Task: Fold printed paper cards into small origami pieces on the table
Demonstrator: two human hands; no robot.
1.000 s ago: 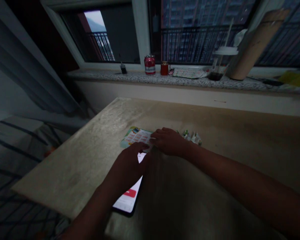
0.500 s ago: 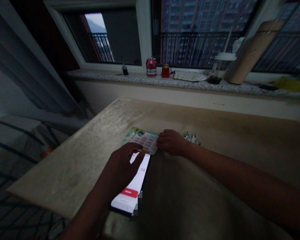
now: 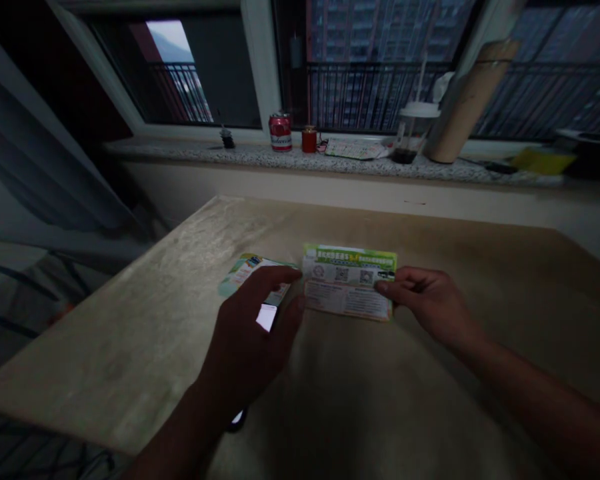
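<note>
A green-and-white printed leaflet [image 3: 349, 297] is held up above the table, its face with round and square codes towards me. My right hand [image 3: 425, 300] pinches its right edge between thumb and fingers. At its left edge is my left hand [image 3: 255, 327], thumb and forefinger apart; I cannot tell whether they touch the paper. More printed leaflets [image 3: 237, 273] lie on the table beyond my left hand, partly covered by it. Below that hand lies a phone [image 3: 267, 317] with a bright screen, mostly hidden.
The table [image 3: 180, 293] reaches to the wall under the window. Along the stone sill [image 3: 180, 151] stand a red can [image 3: 281, 132], a small orange-red jar [image 3: 309, 140], a lidded cup with straw [image 3: 411, 130] and a cardboard tube [image 3: 467, 103]. A printed sheet [image 3: 355, 148] lies there too.
My right hand has moved right and lifted a leaflet off the others. My left hand has shifted right to its left edge. The small crumpled pieces behind are now hidden, and the view has turned slightly.
</note>
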